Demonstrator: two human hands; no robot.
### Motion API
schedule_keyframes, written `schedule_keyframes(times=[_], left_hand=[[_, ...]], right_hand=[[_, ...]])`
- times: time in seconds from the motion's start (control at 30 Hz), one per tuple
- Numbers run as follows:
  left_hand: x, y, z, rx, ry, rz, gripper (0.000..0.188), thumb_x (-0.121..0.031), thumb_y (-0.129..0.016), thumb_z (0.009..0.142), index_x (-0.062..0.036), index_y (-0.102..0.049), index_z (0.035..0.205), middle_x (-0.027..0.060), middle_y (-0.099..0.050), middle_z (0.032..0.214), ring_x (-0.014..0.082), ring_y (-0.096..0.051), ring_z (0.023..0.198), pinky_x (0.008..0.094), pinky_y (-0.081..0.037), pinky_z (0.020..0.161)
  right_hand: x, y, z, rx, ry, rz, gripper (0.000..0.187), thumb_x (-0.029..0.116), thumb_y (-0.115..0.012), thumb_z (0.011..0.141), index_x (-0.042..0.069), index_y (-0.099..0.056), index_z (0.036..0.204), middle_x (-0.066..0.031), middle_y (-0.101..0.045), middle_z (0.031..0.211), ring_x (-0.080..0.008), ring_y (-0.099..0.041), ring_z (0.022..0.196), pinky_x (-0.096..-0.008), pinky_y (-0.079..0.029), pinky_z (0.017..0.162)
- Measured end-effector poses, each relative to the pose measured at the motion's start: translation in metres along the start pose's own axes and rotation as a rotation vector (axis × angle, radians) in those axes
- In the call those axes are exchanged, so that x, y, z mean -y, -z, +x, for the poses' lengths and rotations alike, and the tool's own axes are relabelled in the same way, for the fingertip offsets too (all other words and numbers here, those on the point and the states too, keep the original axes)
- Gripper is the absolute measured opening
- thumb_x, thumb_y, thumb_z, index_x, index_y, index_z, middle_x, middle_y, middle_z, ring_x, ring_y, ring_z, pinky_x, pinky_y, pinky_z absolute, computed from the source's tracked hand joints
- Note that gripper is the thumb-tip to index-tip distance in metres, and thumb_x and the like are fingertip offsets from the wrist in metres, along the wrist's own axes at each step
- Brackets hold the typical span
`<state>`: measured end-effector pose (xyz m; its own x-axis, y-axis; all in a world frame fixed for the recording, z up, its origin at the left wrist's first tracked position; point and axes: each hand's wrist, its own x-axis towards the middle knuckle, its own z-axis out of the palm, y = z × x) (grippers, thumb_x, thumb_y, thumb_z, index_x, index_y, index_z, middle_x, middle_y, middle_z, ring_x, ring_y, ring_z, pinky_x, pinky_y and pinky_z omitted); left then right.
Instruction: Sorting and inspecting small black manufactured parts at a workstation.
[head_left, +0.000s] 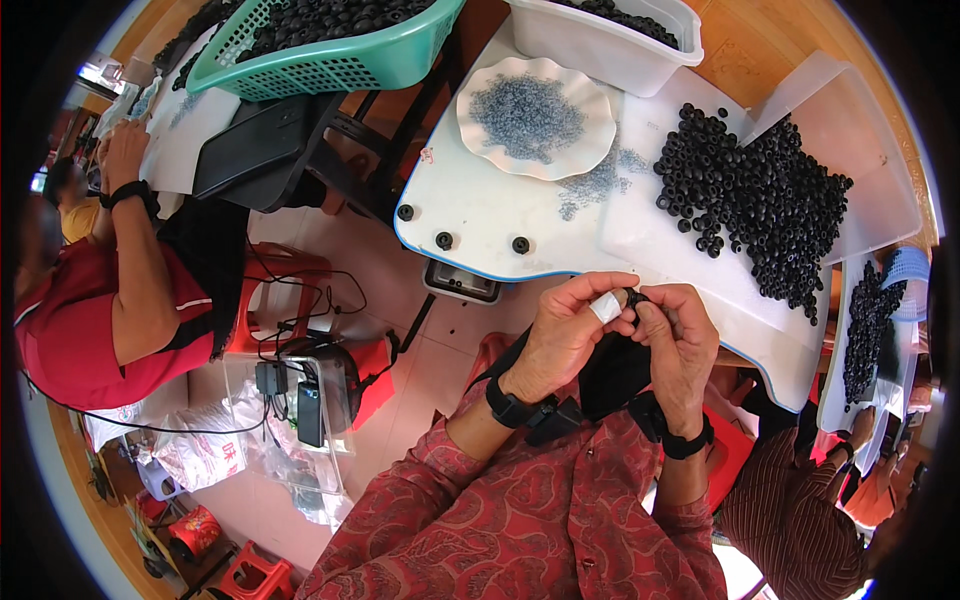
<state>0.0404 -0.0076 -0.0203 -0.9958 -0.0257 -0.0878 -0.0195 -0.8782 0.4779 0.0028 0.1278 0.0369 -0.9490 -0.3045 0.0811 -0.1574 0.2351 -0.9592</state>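
Note:
Both my hands meet in front of the near edge of the white table [465,195]. A small black ring-shaped part [634,298] is pinched between them, partly hidden by my fingers. My left hand [565,335] is closed on its left side, with white tape [606,306] wrapped around one digit. On the other side my right hand [682,340] grips the part with thumb and fingers. Three similar black parts lie apart near the table's front left edge, one of them a black part [520,245] closest to my hands. Past them, a scalloped white plate [598,150] bears small translucent rings [525,115].
Black ring parts [760,190] spill from a tipped clear bin [870,150] at the right. A white tub [600,45] and green basket [350,65] hold more. On the left, a person in red [110,300] sits near a stool and cables [300,300].

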Motion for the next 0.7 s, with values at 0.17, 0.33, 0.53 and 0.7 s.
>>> schedule_keyframes(times=[0.17,0.33,0.53,0.7], left_hand=[[0.0017,0.0015,0.0,0.015,-0.051,0.089,0.026,-0.002,-0.057,0.099,0.0038,-0.063,0.123,0.0064,-0.065,0.098,0.0114,-0.063,0.087,0.0249,-0.055,0.08],[0.002,0.0023,-0.0003,0.015,-0.086,0.172,0.029,-0.002,-0.061,0.096,0.0032,-0.063,0.125,0.0052,-0.063,0.096,0.0122,-0.061,0.085,0.0265,-0.053,0.077],[0.0031,0.0038,-0.0009,-0.031,-0.095,0.238,0.023,-0.002,-0.059,0.098,0.0032,-0.064,0.12,0.007,-0.067,0.094,0.0106,-0.064,0.081,0.0238,-0.055,0.075],[0.0019,0.0043,-0.0024,-0.041,-0.087,0.266,0.02,0.0,-0.063,0.095,0.0033,-0.065,0.115,0.0087,-0.067,0.094,0.0129,-0.064,0.078,0.0256,-0.055,0.072]], right_hand=[[0.002,-0.0011,-0.0007,-0.005,-0.018,-0.004,0.01,-0.007,-0.061,0.093,-0.003,-0.063,0.102,-0.0058,-0.065,0.089,-0.0091,-0.063,0.072,-0.0224,-0.052,0.064],[0.006,-0.0011,-0.0008,-0.006,0.002,-0.045,0.009,-0.008,-0.06,0.093,-0.004,-0.064,0.1,-0.0075,-0.065,0.089,-0.0101,-0.065,0.071,-0.0228,-0.053,0.063],[0.0066,-0.001,-0.0031,-0.001,0.036,-0.078,0.008,-0.009,-0.061,0.091,-0.006,-0.063,0.099,-0.0097,-0.064,0.089,-0.0116,-0.066,0.071,-0.0236,-0.055,0.062],[0.0084,-0.0022,-0.0046,0.015,0.069,-0.092,0.009,-0.01,-0.062,0.09,-0.007,-0.063,0.099,-0.0103,-0.065,0.09,-0.0124,-0.067,0.07,-0.0234,-0.056,0.06]])
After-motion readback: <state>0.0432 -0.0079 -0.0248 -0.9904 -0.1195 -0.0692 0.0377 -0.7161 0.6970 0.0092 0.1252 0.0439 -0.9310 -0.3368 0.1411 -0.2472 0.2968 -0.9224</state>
